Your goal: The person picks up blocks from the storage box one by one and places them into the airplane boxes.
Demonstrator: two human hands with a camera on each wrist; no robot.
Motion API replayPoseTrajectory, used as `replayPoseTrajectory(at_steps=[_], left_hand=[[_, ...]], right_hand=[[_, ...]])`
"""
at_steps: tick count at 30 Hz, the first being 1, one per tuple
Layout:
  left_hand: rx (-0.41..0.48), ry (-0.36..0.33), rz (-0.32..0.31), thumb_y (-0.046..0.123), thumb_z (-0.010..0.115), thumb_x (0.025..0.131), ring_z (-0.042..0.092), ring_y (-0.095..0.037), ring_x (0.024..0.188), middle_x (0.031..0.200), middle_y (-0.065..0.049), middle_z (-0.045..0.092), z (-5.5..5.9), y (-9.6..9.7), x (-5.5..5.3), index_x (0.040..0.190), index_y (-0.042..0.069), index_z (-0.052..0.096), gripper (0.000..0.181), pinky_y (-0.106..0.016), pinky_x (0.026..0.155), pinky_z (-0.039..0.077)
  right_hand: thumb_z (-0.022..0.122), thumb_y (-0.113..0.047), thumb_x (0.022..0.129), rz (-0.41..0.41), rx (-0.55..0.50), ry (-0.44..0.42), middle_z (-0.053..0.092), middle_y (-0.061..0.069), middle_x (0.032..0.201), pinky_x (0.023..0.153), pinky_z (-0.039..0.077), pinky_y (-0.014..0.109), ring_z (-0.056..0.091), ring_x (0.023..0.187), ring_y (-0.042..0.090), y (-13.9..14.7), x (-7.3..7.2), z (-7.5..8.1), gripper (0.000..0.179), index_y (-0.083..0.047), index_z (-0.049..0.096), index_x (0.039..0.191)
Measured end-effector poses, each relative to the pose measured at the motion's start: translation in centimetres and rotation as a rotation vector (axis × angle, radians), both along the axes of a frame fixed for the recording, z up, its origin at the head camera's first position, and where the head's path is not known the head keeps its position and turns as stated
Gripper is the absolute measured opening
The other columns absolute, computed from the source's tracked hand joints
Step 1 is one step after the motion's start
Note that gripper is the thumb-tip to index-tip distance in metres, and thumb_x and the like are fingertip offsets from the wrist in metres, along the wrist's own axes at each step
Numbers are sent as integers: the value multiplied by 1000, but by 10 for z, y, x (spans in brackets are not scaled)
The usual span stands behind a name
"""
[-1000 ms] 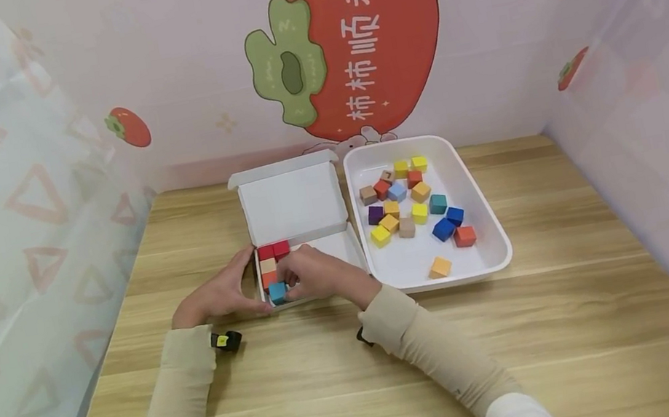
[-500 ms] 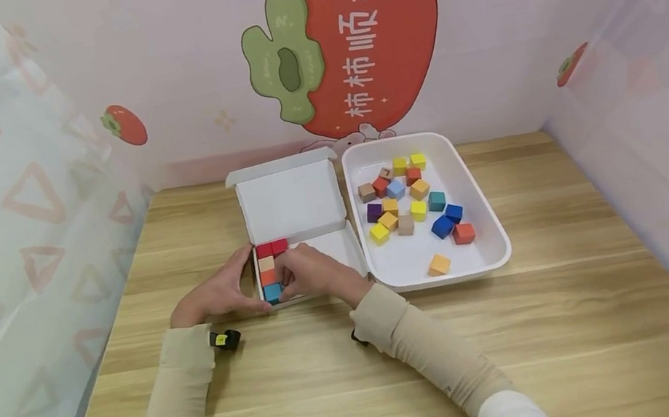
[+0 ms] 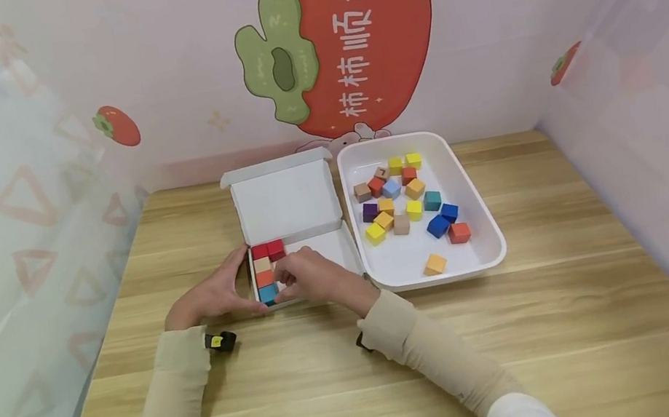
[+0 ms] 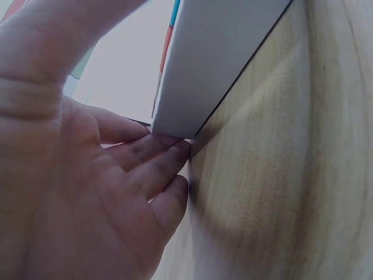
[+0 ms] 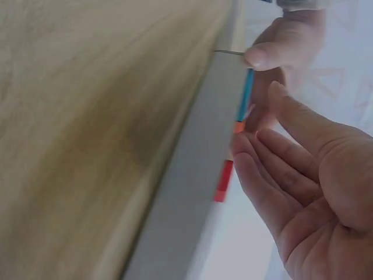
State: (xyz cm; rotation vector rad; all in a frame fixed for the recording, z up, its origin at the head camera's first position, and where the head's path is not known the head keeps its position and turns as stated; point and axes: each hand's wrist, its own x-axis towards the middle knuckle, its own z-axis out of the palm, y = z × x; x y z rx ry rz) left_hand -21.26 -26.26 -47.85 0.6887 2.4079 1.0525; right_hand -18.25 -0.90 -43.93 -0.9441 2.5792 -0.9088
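Observation:
A white cardboard box (image 3: 333,247) lies with its lid raised. My left hand (image 3: 210,296) spans its left side, thumb at the near corner and fingers at the far one. In the left wrist view the fingertips (image 4: 178,150) touch the box corner. Along the left wall sit a blue block (image 3: 267,293), an orange block (image 3: 264,278), a beige block (image 3: 262,265) and a red block (image 3: 259,251), with a second red block (image 3: 276,249) beside it. My right hand (image 3: 312,275) is over the box, fingers loosely bent next to the blue block, thumb apart from them.
Right of the box stands a white tray (image 3: 413,281) with several coloured blocks, among them a lone orange-yellow block (image 3: 435,264) near its front. The raised lid (image 3: 287,205) is at the back of the box. Both stand on a wooden table (image 3: 337,385).
The blue block has gone from the right fingers down into the box's near left corner, in line with the orange block. The right fingers have come off it. The left hand stays at the box.

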Motion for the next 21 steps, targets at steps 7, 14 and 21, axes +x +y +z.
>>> replayPoseTrajectory(at_steps=[7,14,21], left_hand=[[-23,6,12,42,96,76,22,-38,155,173,-17,18,1,-2,-1,169,10,4,135,-69,129,20],[-47,9,10,43,95,78,13,-40,162,177,-18,9,3,-2,-1,170,9,-1,137,-67,131,16],[-66,17,1,42,94,79,10,-40,163,177,-19,6,4,-1,1,170,7,-3,138,-66,131,16]], right_hand=[[83,-22,94,0,-22,23,80,10,117,97,63,34,76,105,22,36,17,38,33,-5,76,122],[83,-22,93,-121,5,19,78,5,117,98,63,38,75,108,23,91,26,62,36,-11,76,127],[85,-17,91,-178,14,52,79,10,116,95,64,42,76,106,26,157,23,61,34,-8,77,122]])
